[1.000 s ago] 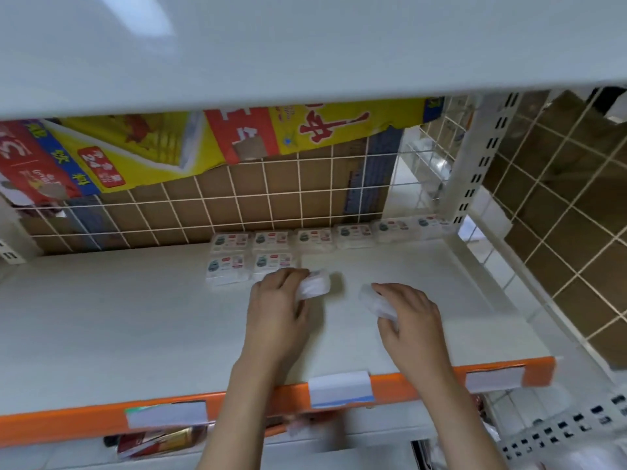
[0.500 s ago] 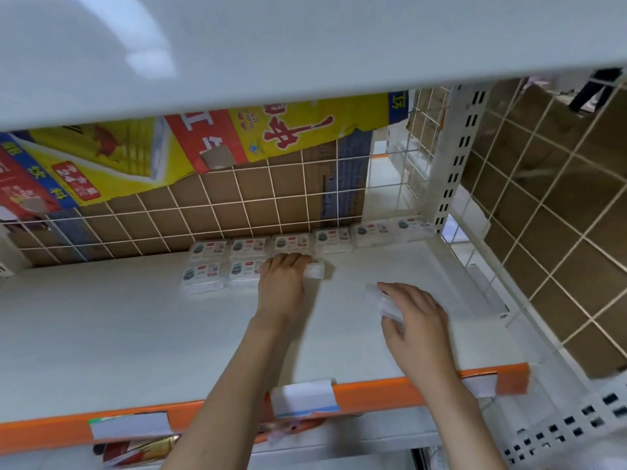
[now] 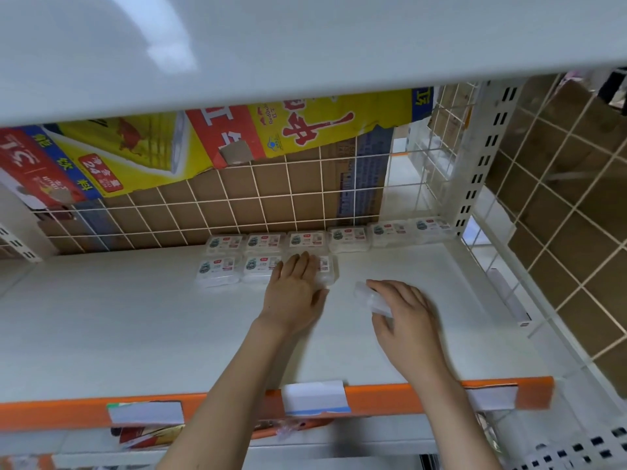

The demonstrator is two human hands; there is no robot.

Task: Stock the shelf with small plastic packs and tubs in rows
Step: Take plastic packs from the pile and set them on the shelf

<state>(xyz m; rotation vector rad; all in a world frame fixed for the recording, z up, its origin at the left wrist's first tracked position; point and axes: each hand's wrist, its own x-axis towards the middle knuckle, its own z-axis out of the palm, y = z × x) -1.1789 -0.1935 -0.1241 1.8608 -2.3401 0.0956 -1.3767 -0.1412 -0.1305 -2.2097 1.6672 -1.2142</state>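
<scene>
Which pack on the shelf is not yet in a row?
The pack in the right hand, the clear pack its fingers grip, apart from both rows; the left hand presses the front row's third pack flat.

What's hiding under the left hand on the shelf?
A small clear pack lies under the left hand, third in the front row. Its right side and a bit of label show past the straight fingers. The rest of the pack is covered by the hand.

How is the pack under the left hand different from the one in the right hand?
The left hand presses its pack flat into the second row, label up. The right hand grips its pack tilted, apart from the rows, label hidden. Both are small clear plastic packs.
</scene>
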